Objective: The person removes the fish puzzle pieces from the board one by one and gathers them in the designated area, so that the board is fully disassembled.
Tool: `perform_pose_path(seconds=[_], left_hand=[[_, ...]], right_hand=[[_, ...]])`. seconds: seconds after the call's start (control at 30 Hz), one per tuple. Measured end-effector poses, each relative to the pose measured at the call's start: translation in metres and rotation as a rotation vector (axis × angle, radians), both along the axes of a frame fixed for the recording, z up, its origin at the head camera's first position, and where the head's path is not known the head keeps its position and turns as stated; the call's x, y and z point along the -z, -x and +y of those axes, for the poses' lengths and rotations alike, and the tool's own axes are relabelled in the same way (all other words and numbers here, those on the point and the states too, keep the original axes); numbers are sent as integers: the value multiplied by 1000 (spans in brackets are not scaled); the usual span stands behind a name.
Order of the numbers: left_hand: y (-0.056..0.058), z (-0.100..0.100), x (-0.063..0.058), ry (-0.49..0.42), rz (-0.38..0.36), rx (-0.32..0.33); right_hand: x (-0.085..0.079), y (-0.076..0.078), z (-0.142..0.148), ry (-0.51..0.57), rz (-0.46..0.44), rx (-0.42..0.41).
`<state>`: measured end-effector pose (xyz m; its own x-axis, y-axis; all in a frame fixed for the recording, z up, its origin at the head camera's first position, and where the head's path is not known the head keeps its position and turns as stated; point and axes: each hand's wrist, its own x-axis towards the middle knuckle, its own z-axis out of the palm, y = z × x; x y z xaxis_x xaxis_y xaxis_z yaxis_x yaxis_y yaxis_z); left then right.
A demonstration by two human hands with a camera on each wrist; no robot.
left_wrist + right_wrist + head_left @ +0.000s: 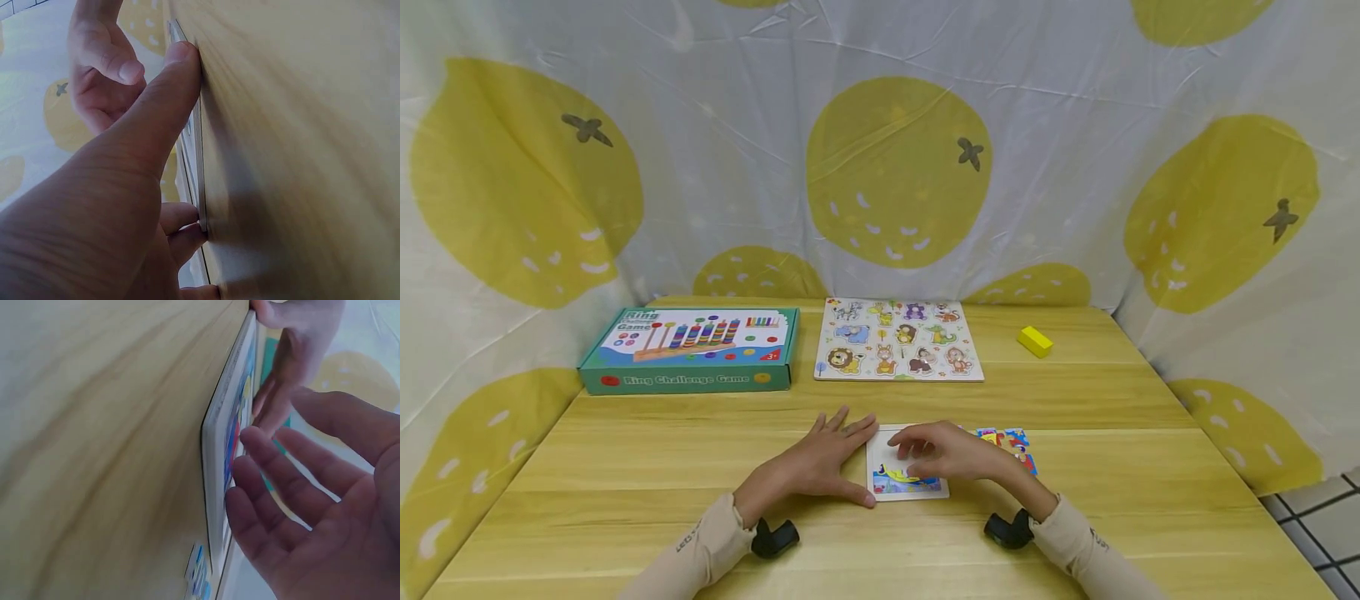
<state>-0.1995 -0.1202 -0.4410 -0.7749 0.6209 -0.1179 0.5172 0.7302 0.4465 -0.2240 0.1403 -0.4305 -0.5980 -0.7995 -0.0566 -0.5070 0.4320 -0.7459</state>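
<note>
A small jigsaw tray (910, 496) with a white frame lies in front of me, its lower part filled with yellow and blue picture pieces. My left hand (816, 461) rests along its left side, fingers spread. In the left wrist view the thumb (181, 56) is at one corner of the tray and fingertips touch the other end. Over the tray hovers my right hand (958, 454), fingers loosely bent and nothing visible between them. In the right wrist view its fingertips are close to the picture surface. Loose jigsaw pieces (1018, 437) lie right of the tray, partly hidden by the right hand.
Behind the tray lies an animal peg puzzle board (898, 375). A green Ring Challenge Game box (688, 381) is at the back left, and a yellow block (1035, 342) at the back right. A lemon-print curtain (1037, 108) surrounds the wooden table (662, 475).
</note>
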Motion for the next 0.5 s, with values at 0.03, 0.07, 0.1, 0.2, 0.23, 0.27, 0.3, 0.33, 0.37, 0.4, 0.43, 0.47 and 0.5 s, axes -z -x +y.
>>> perform_pose_path(seconds=[0.03,0.07,0.1,0.2,0.23,0.27,0.3,0.33,0.37,0.4,0.43,0.47,0.5], left_hand=[[0,0,0,-3,1,1],[0,0,-1,-6,2,2],[0,0,-1,-8,3,4],[-1,-1,-2,-18,5,6],[-1,-1,-2,-19,7,6],[-1,-1,-2,-19,7,6],[-1,-1,-2,-23,5,7],[-1,-1,-2,-24,4,7],[-1,-1,-2,-25,3,7],[-2,-1,-2,-28,2,7],[-2,-1,-2,-30,-1,8],[-2,-1,-2,-33,-5,8],[-2,-1,-2,-34,-6,9]], right_hand=[[1,0,-2,5,-7,-14],[1,0,-4,9,-14,-27],[1,1,-6,15,-19,-41],[2,1,-9,27,-34,-69],[3,2,-10,23,-34,-73],[4,1,-11,18,-33,-76],[5,1,-11,12,-28,-78],[6,1,-12,7,-24,-78],[6,0,-13,1,-18,-78],[7,0,-14,-8,-9,-77],[8,0,-14,-13,-1,-77],[8,-1,-15,-16,4,-78],[8,-1,-15,-19,12,-80]])
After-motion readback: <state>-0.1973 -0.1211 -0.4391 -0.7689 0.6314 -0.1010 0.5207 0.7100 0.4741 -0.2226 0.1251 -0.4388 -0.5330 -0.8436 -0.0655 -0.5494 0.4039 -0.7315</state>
